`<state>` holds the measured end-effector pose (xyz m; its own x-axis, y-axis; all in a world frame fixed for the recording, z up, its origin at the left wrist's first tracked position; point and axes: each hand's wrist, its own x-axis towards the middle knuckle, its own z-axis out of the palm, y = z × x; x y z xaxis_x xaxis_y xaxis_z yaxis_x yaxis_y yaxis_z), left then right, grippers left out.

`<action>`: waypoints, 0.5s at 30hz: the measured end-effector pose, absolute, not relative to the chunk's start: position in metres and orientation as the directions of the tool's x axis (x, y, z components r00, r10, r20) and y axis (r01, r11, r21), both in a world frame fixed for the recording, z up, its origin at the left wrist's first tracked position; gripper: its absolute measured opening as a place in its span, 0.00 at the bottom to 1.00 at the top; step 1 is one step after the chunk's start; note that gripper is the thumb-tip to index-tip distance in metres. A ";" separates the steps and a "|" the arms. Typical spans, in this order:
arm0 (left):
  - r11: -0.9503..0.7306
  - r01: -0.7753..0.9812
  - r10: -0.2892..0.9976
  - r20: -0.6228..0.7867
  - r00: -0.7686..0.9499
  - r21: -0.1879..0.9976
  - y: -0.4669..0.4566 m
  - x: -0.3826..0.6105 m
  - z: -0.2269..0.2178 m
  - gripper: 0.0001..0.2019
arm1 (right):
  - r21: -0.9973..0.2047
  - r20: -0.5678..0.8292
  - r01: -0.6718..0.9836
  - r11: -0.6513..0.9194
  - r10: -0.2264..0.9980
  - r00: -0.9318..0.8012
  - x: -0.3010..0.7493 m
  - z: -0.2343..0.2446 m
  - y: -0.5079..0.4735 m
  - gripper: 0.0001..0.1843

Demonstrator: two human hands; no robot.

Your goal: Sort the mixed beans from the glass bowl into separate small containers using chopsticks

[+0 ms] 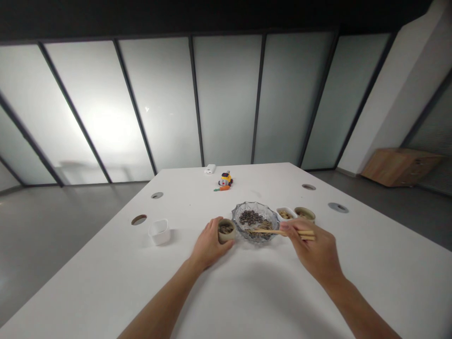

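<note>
Left hand (209, 242) wrapping around small round beige cup (226, 237) holding brownish pieces. Right hand (314, 247) gripping pale wooden chopsticks (270, 231), tips reaching into scalloped clear glass bowl (271, 215). Bowl standing on white desk (197, 301) just right of cup, containing dark seeds (250, 217) and lighter brown seeds (265, 226). Squarish white plastic tub (160, 238) standing farther left.

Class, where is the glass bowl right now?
In the head view, the glass bowl stands on the table just right of centre, between the cup in the left hand and the white dish on the right.
</note>
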<state>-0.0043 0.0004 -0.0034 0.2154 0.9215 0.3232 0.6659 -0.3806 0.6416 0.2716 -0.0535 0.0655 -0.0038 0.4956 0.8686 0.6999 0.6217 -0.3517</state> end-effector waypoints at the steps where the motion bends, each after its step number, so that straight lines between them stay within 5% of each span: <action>1: -0.381 0.665 0.921 0.324 0.215 0.642 0.000 -0.004 -0.003 0.32 | -0.335 0.870 0.699 0.632 0.493 -0.029 0.271 0.065 -0.053 0.14; 15: -0.376 0.672 0.924 0.315 0.218 0.638 0.000 -0.004 -0.002 0.32 | -0.349 0.871 0.689 0.636 0.491 -0.012 0.270 0.066 -0.055 0.11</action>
<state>-0.0043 -0.0003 -0.0023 0.2176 0.9238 0.3151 0.6721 -0.3760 0.6379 0.2702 -0.0548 0.0656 -0.0118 0.4914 0.8709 0.6886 0.6355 -0.3492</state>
